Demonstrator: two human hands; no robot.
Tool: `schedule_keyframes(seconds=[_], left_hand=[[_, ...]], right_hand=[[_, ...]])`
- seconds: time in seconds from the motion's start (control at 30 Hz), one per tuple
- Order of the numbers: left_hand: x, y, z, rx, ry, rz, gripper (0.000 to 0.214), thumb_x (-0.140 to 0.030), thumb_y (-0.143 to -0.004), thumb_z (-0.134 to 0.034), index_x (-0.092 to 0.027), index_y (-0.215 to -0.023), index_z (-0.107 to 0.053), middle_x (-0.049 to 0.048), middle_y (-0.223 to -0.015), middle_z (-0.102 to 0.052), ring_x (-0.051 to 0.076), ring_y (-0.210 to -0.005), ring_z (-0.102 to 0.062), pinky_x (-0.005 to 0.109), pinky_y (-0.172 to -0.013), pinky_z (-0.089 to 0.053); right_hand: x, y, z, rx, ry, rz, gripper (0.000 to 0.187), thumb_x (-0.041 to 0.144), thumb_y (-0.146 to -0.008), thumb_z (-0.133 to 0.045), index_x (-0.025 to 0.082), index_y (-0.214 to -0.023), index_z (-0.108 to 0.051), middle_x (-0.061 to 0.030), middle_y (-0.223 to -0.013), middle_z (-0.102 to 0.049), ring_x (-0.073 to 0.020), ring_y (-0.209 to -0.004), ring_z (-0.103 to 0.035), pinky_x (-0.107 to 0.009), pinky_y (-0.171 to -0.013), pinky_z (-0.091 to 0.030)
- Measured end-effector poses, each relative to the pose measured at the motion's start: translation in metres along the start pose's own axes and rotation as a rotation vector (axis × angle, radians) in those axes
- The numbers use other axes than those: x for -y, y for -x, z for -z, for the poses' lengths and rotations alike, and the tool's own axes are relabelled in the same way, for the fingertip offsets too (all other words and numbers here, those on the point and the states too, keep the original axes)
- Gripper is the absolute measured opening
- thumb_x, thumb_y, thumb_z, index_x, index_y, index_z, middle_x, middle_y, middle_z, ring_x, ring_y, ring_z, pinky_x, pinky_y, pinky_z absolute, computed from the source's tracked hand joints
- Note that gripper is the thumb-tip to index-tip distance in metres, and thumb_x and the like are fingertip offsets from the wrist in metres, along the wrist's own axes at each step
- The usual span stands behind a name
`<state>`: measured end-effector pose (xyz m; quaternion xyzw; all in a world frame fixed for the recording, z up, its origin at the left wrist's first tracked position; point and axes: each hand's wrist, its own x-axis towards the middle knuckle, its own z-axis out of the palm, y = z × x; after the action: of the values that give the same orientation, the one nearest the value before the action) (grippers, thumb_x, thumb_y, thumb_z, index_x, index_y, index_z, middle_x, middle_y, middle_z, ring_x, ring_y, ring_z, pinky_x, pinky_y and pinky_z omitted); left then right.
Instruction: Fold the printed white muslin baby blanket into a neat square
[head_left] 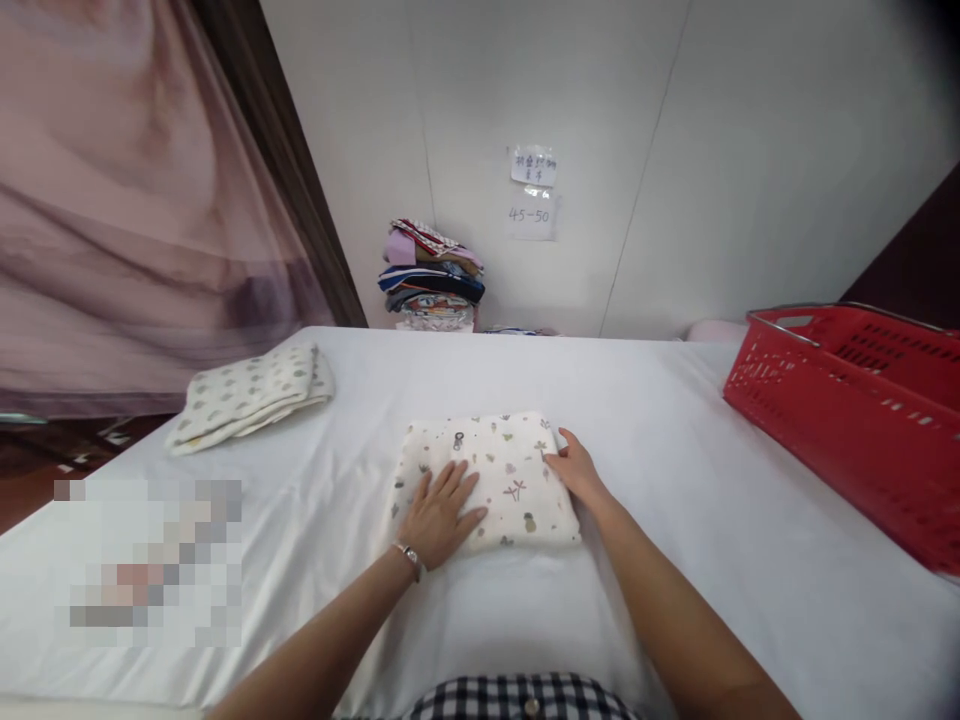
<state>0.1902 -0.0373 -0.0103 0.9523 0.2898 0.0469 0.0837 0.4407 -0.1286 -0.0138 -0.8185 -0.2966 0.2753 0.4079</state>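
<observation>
A folded white cloth [499, 480] printed with small plants and figures lies on the white-covered table in front of me. My left hand [442, 513] rests flat on its lower left part, fingers spread, a bracelet at the wrist. At the cloth's right edge is my right hand [576, 468], its thumb on top and its other fingers along the side, partly hidden; it appears to grip that edge. A second folded cloth [251, 390], white with grey-green motifs, lies at the table's far left.
The table [660, 420] has a wrinkled white cover. On its right stands a red plastic basket [840, 430]. Beyond the far edge are a stack of folded fabrics [433, 275] and a wall with paper signs [533, 190]. A pink curtain [150, 180] hangs at left. One table patch is pixelated.
</observation>
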Motion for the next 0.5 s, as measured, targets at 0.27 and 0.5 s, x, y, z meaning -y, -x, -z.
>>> schedule_keyframes(seconds=[0.27,0.5], left_hand=[[0.029,0.009,0.028,-0.191,0.254,0.303,0.051,-0.049,-0.085,-0.037,-0.018,-0.124,-0.051,0.0093,-0.138,-0.042,0.022,-0.127,-0.038,0.038,-0.105,-0.03],[0.066,0.023,0.026,-0.098,0.59,0.76,0.057,-0.053,-0.077,-0.049,-0.016,-0.121,-0.05,0.0118,-0.113,-0.062,0.024,-0.1,-0.06,0.034,-0.087,-0.045]], right_hand=[[-0.005,-0.006,0.01,0.073,0.113,-0.019,0.082,0.048,-0.074,-0.055,0.018,-0.142,-0.022,-0.0088,-0.1,-0.063,-0.0198,-0.085,-0.061,-0.031,-0.08,-0.043],[0.015,-0.005,0.01,0.113,-0.108,-0.122,0.082,0.047,-0.067,-0.067,0.019,-0.137,-0.033,-0.0124,-0.099,-0.065,-0.0233,-0.082,-0.063,-0.039,-0.08,-0.046]])
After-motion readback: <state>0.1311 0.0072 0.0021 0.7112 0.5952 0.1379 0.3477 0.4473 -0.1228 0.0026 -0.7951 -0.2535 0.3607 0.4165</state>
